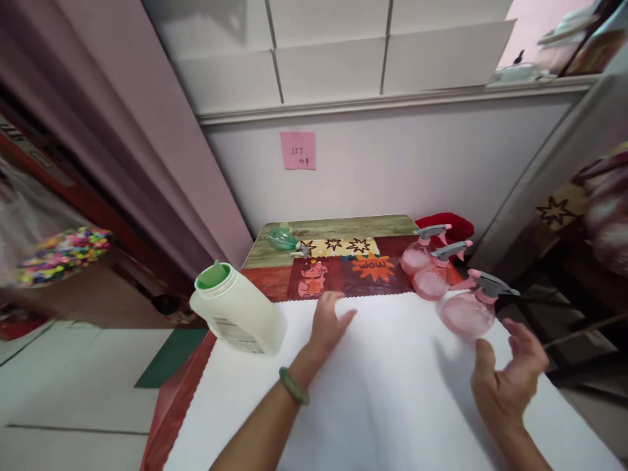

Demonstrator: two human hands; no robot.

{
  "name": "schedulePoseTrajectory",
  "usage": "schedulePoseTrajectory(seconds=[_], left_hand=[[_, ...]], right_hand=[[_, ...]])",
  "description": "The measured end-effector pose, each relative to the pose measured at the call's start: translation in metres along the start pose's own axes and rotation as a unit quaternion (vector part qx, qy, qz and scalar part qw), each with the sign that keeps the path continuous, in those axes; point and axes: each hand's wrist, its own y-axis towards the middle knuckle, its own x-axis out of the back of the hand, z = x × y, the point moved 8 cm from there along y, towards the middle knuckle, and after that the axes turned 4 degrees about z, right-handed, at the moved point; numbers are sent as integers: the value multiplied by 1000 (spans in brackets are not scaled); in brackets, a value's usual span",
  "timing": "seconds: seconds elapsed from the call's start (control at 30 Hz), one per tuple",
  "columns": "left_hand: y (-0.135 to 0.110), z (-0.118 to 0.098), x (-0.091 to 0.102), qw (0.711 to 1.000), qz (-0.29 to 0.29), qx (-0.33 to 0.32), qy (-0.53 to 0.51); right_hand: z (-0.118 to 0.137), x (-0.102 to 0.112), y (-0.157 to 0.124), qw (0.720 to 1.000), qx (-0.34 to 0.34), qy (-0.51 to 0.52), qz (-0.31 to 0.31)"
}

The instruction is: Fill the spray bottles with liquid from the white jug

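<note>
My left hand (330,325) hovers over the white table cover with its fingers apart and nothing in it. A green bangle (293,386) circles that wrist. To its left stands a large pale jug (245,314) with an uncapped mouth and something green at the opening. On the right, my right hand (510,376), also spread and holding nothing, is just in front of the nearest pink spray bottle (468,314); I cannot tell whether they touch. Behind that one stand two more, a middle pink spray bottle (432,280) and a far pink spray bottle (416,255).
A green spray bottle (283,238) lies on its side at the table's back left. Beyond the white cover (373,379) shows a patterned tablecloth (338,226). A pink note (298,150) is stuck on the wall. A red object (454,226) sits behind the table.
</note>
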Motion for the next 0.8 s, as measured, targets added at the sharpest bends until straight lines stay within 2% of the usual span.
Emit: schedulePoseTrajectory(seconds=[0.03, 0.13, 0.17, 0.23, 0.37, 0.47, 0.63, 0.8], left_hand=[[18, 12, 10, 999, -36, 40, 7], [69, 42, 32, 983, -115, 138, 37], [84, 50, 36, 976, -132, 167, 50], [109, 64, 43, 962, -155, 210, 80], [141, 87, 50, 940, -161, 263, 147], [158, 104, 51, 929, -133, 285, 194], [176, 133, 50, 912, -65, 328, 240], [183, 152, 41, 909, -2, 345, 232]], right_hand=[[12, -3, -9, 999, 21, -2, 33], [36, -38, -29, 976, 41, 45, 211], [40, -52, -33, 963, 28, 69, 258], [43, -80, -37, 943, -24, 116, 311], [39, -127, -45, 912, -145, 182, 339], [30, -147, -56, 897, -197, 182, 352], [13, -153, -67, 884, -242, 179, 358], [7, -157, -67, 872, -247, 197, 373]])
